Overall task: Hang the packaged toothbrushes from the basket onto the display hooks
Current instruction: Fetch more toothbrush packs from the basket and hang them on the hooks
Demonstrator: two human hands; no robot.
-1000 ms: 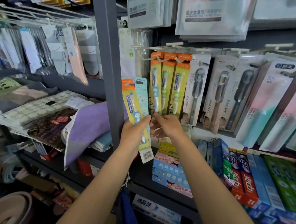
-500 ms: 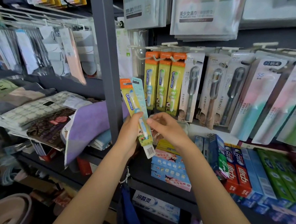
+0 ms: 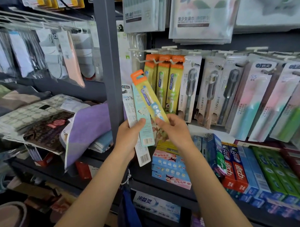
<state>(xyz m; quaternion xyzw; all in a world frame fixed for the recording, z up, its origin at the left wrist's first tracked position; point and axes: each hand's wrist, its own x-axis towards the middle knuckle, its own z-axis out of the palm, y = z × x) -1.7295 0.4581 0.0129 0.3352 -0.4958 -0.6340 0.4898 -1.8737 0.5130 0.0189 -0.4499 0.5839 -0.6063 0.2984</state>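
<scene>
Toothbrush pack (image 3: pixel 149 97), yellow with an orange header, sits tilted in front of the grey upright (image 3: pixel 108 63), its lower end pinched by the right hand (image 3: pixel 174 129). The header leans up and left, probably because the pack is being peeled away from the others so it can go onto a hook alone.

The left hand (image 3: pixel 129 137) grips 2 more packs by their lower halves: a teal pack (image 3: pixel 142 117) and a white pack (image 3: pixel 131 112) behind it, fanned upright with barcodes down. Holding them low keeps the punched tops free for hanging, and fanning them lets the right hand pick 1 at a time.

Just right of the upright, 3 matching yellow packs (image 3: pixel 163 81) hang side by side from white hooks (image 3: pixel 153 62) on the back panel; I judge the pinched pack belongs with them. Grey packs (image 3: pixel 191 87) hang further right. Toothpaste boxes (image 3: pixel 235 169) lie on the shelf below.

No basket is in view. The next move calls for levelling the pack so its header hole lines up with a hook tip; the header's slot is too blurred to make out.
</scene>
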